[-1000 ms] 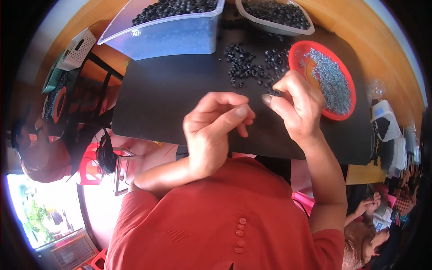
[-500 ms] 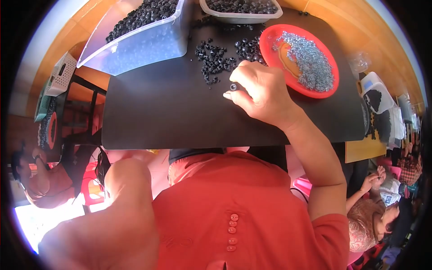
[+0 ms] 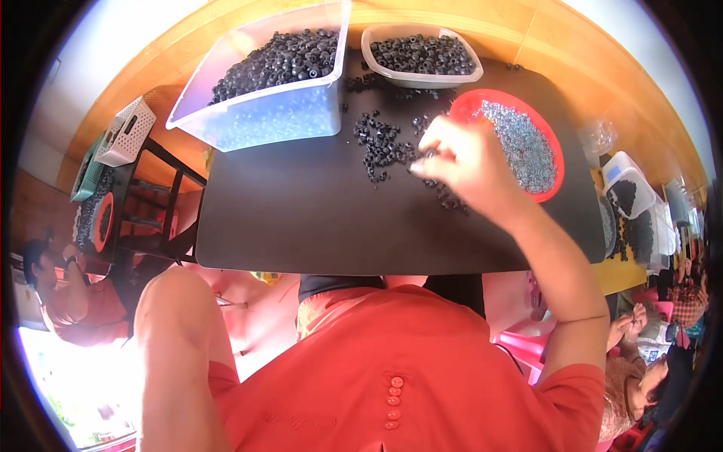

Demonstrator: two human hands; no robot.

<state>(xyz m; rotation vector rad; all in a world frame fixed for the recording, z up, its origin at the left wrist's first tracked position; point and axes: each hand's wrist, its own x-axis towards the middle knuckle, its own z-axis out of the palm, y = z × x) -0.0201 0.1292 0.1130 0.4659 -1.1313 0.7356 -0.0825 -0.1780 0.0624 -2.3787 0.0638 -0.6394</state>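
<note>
We see the thumb and forefinger of the right hand (image 3: 468, 160) drawn close together, the other fingers (image 3: 437, 138) curled in. A dark speck shows between the tips, but with the blur we cannot tell whether they are grasping a piece or only passing over those behind. The hand is above the loose black pieces (image 3: 380, 143), which lie scattered on the dark counter (image 3: 339, 226) to its left and just below it. Just beyond its knuckles sits a red plate (image 3: 489, 95) bearing small silvery pieces (image 3: 527, 154). Past the scatter, at the far edge, we find a small translucent container (image 3: 429, 77) and, to its left, a large clear tub (image 3: 294, 124), both heaped with more black pieces. The left arm (image 3: 177, 324) bends beside the counter, its hand out of our view.
</note>
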